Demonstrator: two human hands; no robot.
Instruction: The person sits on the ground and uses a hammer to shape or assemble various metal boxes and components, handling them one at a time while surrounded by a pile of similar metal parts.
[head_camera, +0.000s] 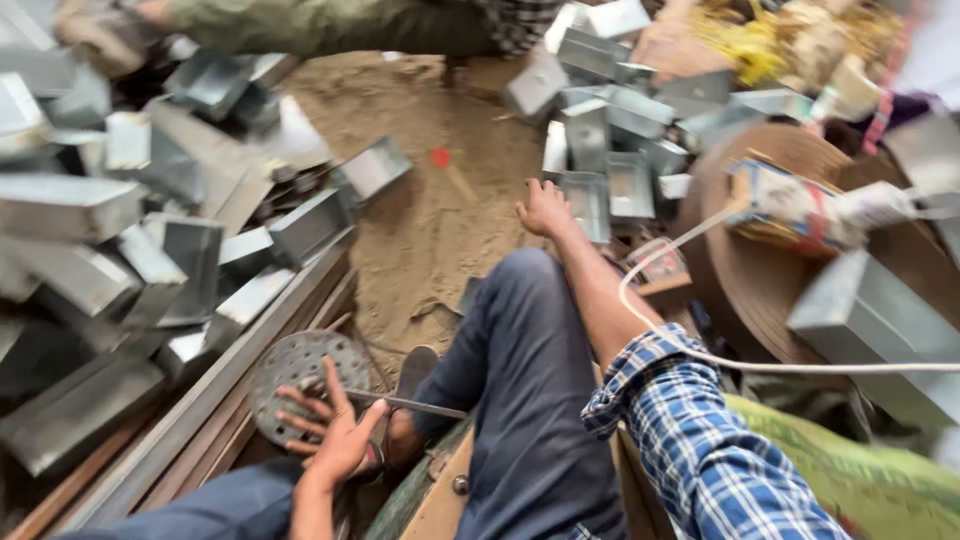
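On sandy ground | left hand (335, 430) spread open on perforated disc (300, 375) | right hand (545, 208) open, touching metal box (585, 205)

Motion blur is smearing the heap of grey folded sheet-metal boxes (90, 230) along the left edge of the sandy floor (430, 210), so their exact count and edges are remaining unreadable. A second heap of grey metal boxes (620, 130) is blurring toward the top edge. The left hand (335, 435) is covering part of the round perforated metal disc (300, 385), and its forearm is running off the bottom edge. The right hand (545, 210) is hiding its fingertips against the boxes. The yellow tangled material (745, 40) at the top right corner is staying too blurred to identify. The white cord (700, 350) is leaving the right edge.
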